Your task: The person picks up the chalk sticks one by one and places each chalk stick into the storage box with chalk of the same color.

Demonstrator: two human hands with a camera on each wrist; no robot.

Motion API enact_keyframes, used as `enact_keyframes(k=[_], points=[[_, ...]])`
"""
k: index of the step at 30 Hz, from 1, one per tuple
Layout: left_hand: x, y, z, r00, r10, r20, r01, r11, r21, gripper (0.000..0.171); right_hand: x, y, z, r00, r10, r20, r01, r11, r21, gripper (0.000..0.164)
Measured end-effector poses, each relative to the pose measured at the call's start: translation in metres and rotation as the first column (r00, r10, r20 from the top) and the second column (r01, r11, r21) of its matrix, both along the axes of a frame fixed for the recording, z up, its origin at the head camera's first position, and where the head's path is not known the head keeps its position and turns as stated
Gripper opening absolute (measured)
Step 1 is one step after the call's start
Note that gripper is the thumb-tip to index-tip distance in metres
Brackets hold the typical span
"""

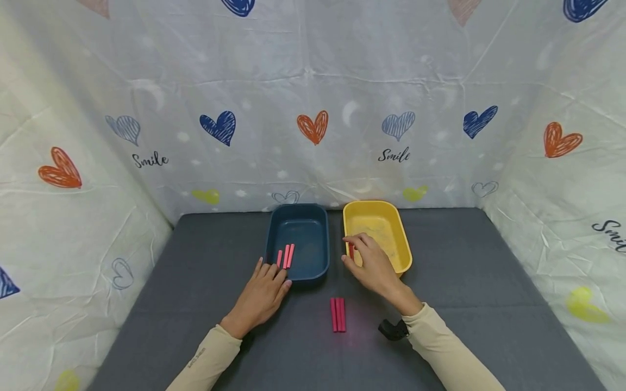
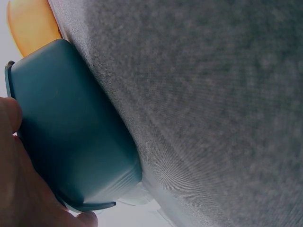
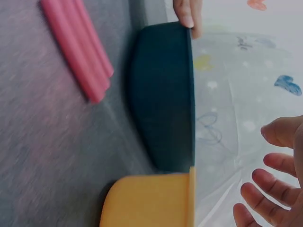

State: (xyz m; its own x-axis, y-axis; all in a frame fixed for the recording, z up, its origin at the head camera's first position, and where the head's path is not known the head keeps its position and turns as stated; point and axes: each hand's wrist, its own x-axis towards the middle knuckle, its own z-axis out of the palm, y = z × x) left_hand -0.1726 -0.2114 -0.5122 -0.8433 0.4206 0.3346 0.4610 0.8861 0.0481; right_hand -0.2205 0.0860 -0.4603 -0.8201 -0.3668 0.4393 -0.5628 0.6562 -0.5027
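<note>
My left hand (image 1: 261, 296) holds the near-left corner of the blue tray (image 1: 321, 239), its fingers over the rim. In the right wrist view its fingertips (image 3: 185, 16) are at the tray's edge. Three light pink sticks (image 1: 288, 256) lie inside that tray, partly hidden by the hand. My right hand (image 1: 374, 266) hovers over the left side of the yellow tray (image 1: 406, 252). Its fingers are spread and hold nothing in the right wrist view. Between thumb and fingers, as seen from the head, a red stick (image 1: 351, 251) shows at the tray's left wall.
Three darker pink sticks (image 1: 337, 315) lie side by side on the grey cloth (image 1: 293, 347) in front of the trays. A white curtain (image 1: 274, 70) printed with hearts hangs behind and at both sides. A black strap piece (image 1: 393, 329) is at the right wrist.
</note>
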Motion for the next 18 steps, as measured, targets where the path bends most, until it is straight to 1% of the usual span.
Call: enact_keyframes(k=[5, 11, 14, 18], points=[[-0.001, 0.000, 0.000, 1.000, 0.004, -0.003, -0.004, 1.000, -0.001, 0.024, 0.001, 0.014, -0.005, 1.000, -0.002, -0.002, 0.002, 1.000, 0.002, 0.037], [0.000, 0.000, -0.001, 1.000, 0.001, 0.003, -0.001, 1.000, 0.000, 0.024, 0.003, 0.030, -0.013, 1.000, -0.013, 0.013, 0.013, 0.999, 0.040, 0.037], [0.000, 0.000, -0.002, 1.000, 0.000, 0.001, 0.000, 1.000, -0.001, 0.024, 0.004, 0.037, -0.016, 1.000, -0.020, 0.006, 0.019, 0.998, 0.056, 0.037], [-0.001, -0.001, -0.002, 1.000, 0.000, -0.005, 0.000, 1.000, -0.002, 0.024, 0.004, 0.046, -0.019, 1.000, -0.016, -0.027, 0.017, 0.998, 0.062, 0.035]])
